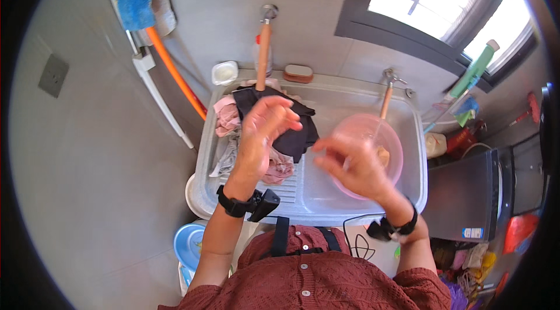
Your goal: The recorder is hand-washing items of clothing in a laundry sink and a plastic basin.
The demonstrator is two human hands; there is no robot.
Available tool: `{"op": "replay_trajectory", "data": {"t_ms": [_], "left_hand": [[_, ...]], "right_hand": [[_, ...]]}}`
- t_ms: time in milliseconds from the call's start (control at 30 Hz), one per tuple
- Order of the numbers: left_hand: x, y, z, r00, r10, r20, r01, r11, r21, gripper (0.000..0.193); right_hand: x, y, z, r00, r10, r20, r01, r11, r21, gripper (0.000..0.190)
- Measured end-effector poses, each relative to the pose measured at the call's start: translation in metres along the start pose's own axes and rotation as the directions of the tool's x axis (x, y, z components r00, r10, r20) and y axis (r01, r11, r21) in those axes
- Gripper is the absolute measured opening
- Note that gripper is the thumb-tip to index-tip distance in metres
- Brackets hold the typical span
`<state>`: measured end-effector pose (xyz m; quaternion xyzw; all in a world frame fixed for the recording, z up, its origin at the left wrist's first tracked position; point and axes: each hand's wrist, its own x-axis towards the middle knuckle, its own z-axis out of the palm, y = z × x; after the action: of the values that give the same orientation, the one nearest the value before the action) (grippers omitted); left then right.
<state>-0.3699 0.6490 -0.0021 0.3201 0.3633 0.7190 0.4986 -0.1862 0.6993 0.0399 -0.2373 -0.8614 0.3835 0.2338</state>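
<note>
Both my hands are raised over a grey laundry sink. My left hand, fingers curled but apart and holding nothing, hangs above a black garment. Pink cloth and grey-white cloth lie around that garment, and more pink cloth rests on the ribbed washboard. My right hand, blurred, is above the near left part of a translucent pink basin; nothing shows in its parted fingers. Water runs from a tap hose into the basin, where a tan object is partly hidden.
A second tap hose hangs over the clothes. Along the back rim are a white tub, a red-capped bottle and a scrubbing brush. A blue bucket stands at lower left, a dark appliance at right.
</note>
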Motion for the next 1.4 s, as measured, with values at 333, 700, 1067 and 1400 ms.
{"op": "replay_trajectory", "data": {"t_ms": [333, 700, 1067, 1400], "left_hand": [[0.021, 0.021, -0.030, 0.958, 0.045, -0.282, -0.137, 0.939, -0.315, 0.024], [0.037, 0.022, -0.055, 0.802, 0.379, -0.462, -0.305, 0.924, 0.230, 0.022], [0.037, -0.015, -0.096, 0.899, 0.408, -0.158, 0.104, 0.152, 0.983, 0.016], [0.052, 0.035, -0.112, 0.897, 0.131, -0.422, -0.245, 0.942, -0.228, 0.019]], "right_hand": [[-0.029, -0.001, 0.135, 0.918, 0.259, 0.300, -0.393, 0.691, 0.606, 0.054], [-0.012, -0.015, 0.168, 0.939, 0.245, 0.240, -0.343, 0.699, 0.628, 0.027], [-0.018, -0.023, 0.187, 0.813, 0.288, 0.506, -0.579, 0.493, 0.650, 0.042], [-0.009, -0.020, 0.179, 0.825, 0.269, 0.497, -0.560, 0.509, 0.654, 0.046]]}}
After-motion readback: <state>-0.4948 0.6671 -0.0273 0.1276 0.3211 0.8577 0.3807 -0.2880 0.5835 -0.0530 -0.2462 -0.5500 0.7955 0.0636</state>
